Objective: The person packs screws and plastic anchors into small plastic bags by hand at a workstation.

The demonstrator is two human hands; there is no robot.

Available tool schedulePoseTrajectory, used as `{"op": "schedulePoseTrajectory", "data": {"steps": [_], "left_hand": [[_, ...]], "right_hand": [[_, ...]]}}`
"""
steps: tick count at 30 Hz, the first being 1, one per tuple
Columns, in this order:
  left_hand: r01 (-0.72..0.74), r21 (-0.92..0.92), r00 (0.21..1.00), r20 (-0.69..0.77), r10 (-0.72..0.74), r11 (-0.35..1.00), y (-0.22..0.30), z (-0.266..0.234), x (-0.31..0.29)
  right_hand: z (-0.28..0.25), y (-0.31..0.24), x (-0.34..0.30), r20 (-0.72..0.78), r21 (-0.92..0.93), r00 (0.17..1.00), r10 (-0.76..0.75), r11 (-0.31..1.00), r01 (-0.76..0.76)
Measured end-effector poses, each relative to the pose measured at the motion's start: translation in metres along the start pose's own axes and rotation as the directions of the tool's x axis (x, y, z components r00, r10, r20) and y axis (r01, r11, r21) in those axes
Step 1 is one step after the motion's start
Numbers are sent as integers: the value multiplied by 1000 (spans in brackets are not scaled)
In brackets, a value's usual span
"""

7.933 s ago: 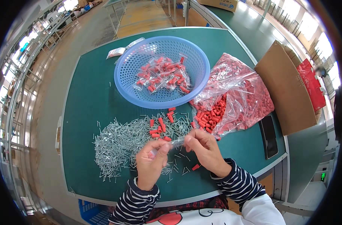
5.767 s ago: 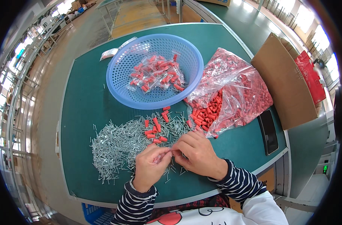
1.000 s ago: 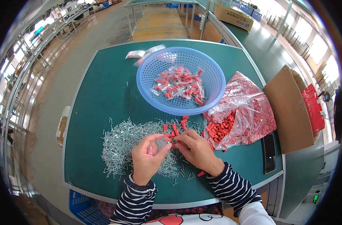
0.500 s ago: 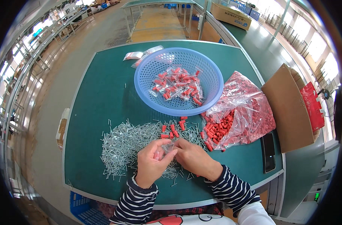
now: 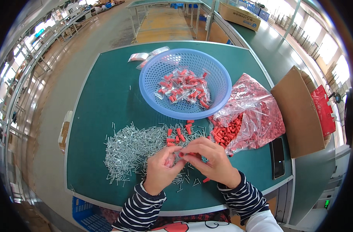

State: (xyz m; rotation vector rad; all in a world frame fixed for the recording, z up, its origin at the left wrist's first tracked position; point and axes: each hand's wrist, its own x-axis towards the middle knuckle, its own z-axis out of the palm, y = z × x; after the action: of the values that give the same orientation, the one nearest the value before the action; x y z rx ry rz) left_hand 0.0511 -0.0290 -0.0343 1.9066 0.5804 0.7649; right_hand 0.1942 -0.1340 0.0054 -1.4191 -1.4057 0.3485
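Close together over the near edge of the screw pile, both my hands work at one small clear plastic bag [image 5: 176, 158]. My left hand [image 5: 159, 172] pinches the bag between thumb and fingers. A red plastic cap [image 5: 181, 154] is in my right hand [image 5: 215, 164], held at the bag; whether it is inside the mouth I cannot tell. Small silver screws [image 5: 130, 150] lie heaped to the left and under the hands. Just beyond my fingers, several loose red caps [image 5: 179, 133] rest among the screws.
A blue perforated basket [image 5: 184, 115] holds bagged red caps [image 5: 184, 87]. To its right lies a large clear sack [image 5: 257, 116] of red caps. Farther right are a phone [image 5: 277, 158] and a cardboard box [image 5: 296, 116]. Packs of small bags [image 5: 138, 57] lie behind the basket.
My right hand has shifted slightly right and raised its fingers, and a red cap now shows in them at the bag. My left hand stays on the bag, moved a little right.
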Motion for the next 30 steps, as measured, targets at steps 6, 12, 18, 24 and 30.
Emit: {"op": "schedulePoseTrajectory", "data": {"steps": [6,12,18,24,30], "left_hand": [[25,52,999,20,-26,998,2,-1,-1],[-19,78,999,49,15,997,2,2,-2],[-108,81,992,76,102,991,0,8,-7],[-90,69,995,49,87,994,-3,8,-5],[-19,67,999,30,17,998,3,4,-3]], "right_hand": [[-5,1,-2,-37,-109,999,-1,994,-3],[-8,-10,-5,-50,-23,995,87,996,-89],[-16,-14,-6,167,-177,984,63,984,-33],[-22,-12,-8,-36,-176,997,62,982,-67],[-12,7,-17,78,-75,989,127,990,-121]]}}
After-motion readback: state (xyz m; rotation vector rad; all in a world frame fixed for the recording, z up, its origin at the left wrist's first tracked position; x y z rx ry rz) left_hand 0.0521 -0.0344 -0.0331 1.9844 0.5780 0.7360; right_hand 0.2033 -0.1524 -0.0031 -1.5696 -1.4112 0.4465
